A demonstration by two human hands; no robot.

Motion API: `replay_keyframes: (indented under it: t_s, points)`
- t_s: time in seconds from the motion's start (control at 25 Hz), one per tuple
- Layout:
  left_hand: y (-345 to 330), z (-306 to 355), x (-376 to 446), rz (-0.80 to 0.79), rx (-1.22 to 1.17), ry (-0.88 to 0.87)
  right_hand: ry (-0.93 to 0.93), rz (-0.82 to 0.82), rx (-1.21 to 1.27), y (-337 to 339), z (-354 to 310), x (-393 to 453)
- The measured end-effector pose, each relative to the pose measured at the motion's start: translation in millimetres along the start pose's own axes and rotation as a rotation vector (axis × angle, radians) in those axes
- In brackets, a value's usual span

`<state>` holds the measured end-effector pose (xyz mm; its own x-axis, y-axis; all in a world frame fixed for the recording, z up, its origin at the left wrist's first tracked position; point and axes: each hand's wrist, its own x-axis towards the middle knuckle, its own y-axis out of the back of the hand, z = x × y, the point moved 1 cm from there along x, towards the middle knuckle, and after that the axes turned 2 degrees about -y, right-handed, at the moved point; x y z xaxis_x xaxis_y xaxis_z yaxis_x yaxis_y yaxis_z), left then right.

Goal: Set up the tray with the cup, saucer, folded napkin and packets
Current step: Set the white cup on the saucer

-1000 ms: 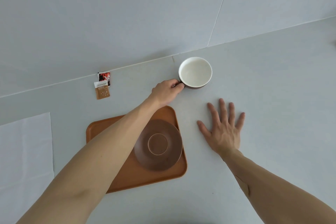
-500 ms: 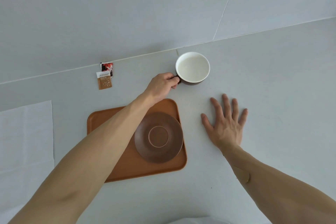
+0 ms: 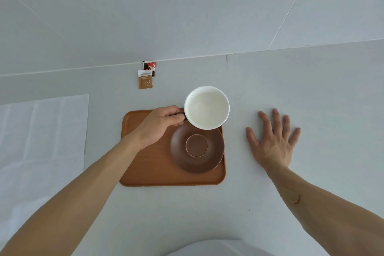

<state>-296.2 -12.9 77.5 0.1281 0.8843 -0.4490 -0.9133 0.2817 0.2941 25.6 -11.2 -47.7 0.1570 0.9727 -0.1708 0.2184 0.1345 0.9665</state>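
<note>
Above the tray's (image 3: pixel 145 172) far edge, the left hand (image 3: pixel 158 123) gripped the cup (image 3: pixel 206 107), its handle hidden, overlapping the saucer (image 3: pixel 197 147); the right hand (image 3: pixel 273 141) lay spread flat on the worktop (image 3: pixel 311 93).

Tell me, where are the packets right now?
In the head view, the two packets lie overlapping on the table by the wall, left of centre, just beyond the tray and not yet on it.

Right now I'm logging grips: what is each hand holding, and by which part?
The left hand holds the cup by its handle. The right hand holds nothing; it lies flat on the table.
</note>
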Motion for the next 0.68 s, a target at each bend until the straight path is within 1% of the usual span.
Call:
replay_keyframes:
  t_s: [0.16, 0.36, 0.68]
  points:
    - [2.2, -23.1, -25.0, -0.041, 0.053, 0.041, 0.002, -0.006, -0.004, 0.1, -0.7, 0.1]
    - [-2.6, -41.1, -36.1, -0.098, 0.077, 0.089, 0.007, -0.011, 0.004, 1.3, -1.4, -0.6]
    - [-4.5, -56.0, -41.2, -0.105, 0.077, 0.102, 0.008, -0.012, -0.003, 0.9, -1.1, -1.2]
